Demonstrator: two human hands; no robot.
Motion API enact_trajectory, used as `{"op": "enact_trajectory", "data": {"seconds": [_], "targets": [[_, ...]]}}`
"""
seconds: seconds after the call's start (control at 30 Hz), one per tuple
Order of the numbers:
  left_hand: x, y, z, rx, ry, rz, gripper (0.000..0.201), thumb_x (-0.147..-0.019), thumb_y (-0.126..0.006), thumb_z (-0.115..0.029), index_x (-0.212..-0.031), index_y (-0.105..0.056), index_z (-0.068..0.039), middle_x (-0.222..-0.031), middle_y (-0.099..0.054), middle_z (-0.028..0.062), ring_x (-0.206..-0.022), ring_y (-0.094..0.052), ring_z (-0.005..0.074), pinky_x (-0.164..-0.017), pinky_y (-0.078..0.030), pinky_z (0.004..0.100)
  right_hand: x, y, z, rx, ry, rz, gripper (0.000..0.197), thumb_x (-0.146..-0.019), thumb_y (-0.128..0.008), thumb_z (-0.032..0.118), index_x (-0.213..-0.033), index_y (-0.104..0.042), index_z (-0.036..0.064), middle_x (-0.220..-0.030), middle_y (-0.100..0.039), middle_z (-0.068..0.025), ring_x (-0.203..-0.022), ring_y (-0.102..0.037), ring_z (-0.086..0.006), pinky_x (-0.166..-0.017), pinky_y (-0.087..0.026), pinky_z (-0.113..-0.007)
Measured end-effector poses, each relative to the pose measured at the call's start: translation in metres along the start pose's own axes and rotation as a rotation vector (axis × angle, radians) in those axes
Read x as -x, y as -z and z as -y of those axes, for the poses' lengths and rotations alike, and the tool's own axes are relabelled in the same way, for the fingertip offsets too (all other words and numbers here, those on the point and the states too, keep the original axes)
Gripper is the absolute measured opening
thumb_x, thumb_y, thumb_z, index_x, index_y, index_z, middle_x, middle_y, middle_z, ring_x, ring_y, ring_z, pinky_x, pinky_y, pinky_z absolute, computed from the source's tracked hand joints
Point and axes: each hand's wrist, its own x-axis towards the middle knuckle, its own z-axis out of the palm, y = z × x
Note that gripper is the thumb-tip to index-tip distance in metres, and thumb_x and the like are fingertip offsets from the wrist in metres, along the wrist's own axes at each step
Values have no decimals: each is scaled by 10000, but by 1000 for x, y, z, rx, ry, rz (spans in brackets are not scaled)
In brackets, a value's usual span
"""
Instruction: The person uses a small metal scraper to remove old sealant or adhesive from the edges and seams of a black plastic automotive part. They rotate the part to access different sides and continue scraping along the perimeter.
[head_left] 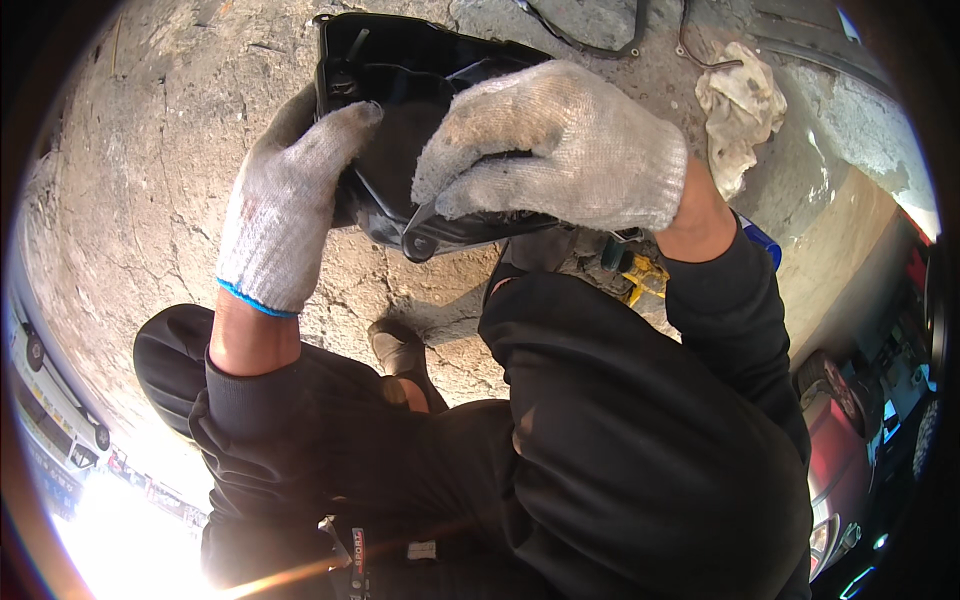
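Both hands, in soiled white knitted work gloves, hold a glossy black moulded plastic housing with a rounded, bowl-like body above the cracked concrete floor. The left hand, its glove edged with a blue cuff, grips the housing's left side: the fingers curl up over the rim and press against the dark inner surface, clenched on the part. The right hand lies across the housing's right half, palm down, its fingers bent over the front edge and closed on it, with a small round mounting lug of the housing showing just below the fingertips. The housing is tilted, its open side facing the camera, and its far corner rises beyond the left fingers. Beyond the right hand's knuckles, a crumpled off-white rag lies on the floor, well apart from the housing, and a black cable curves past the housing's upper edge. Beneath the right wrist, a yellow and black tool rests on the floor, partly hidden. The person's black-clad knees fill the foreground below both hands, with a dark shoe between them.
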Motion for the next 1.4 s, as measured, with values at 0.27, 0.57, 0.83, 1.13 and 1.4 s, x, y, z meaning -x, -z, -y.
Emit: {"op": "enact_trajectory", "data": {"seconds": [0.27, 0.57, 0.83, 1.13, 1.4], "targets": [[-1, 1, 0, 15, -28, 13, 475, -1025, -762, -383, -1343, -757, -30, -893, -740, 14, -716, -647, 64, -626, -481, 227, -7, -14, -14, -75, 11, -127, 190, -969, -852, 122, -1126, -823, 19, -1071, -805, -80, -1008, -773, -221, -940, -615, -358], [-3, 0, 4, 90, -23, 4, 473, -1028, -760, -368, -1352, -751, -23, -977, -748, 21, -754, -656, 68, -646, -497, 228, -1, -20, -14, -287, -146, -75, 179, -956, -841, 76, -1123, -838, 12, -1079, -818, -75, -1012, -773, -187, -957, -612, -346], [-9, 7, 8, 38, -43, 30, 453, -1031, -758, -356, -1340, -755, -25, -943, -734, 6, -728, -644, 61, -629, -485, 227, 10, -7, -14, -219, -149, 71, 219, -963, -829, 198, -1146, -857, 81, -1079, -850, -74, -998, -803, -207, -925, -615, -361], [-4, 5, -2, -4, -28, 43, 458, -1036, -761, -350, -1342, -748, -9, -974, -763, 30, -774, -676, 71, -660, -521, 235, -9, -18, -11, 10, 10, -166, 179, -973, -837, 119, -1133, -826, 39, -1060, -798, -91, -988, -780, -239, -898, -620, -374], [-5, 3, 3, 23, -60, 15, 469, -1036, -763, -347, -1334, -744, 15, -981, -765, 45, -797, -694, 78, -684, -546, 243, 1, -6, -5, 70, 32, -48, 213, -942, -826, 203, -1119, -853, 87, -1065, -817, -94, -976, -780, -304, -894, -623, -410]]}}
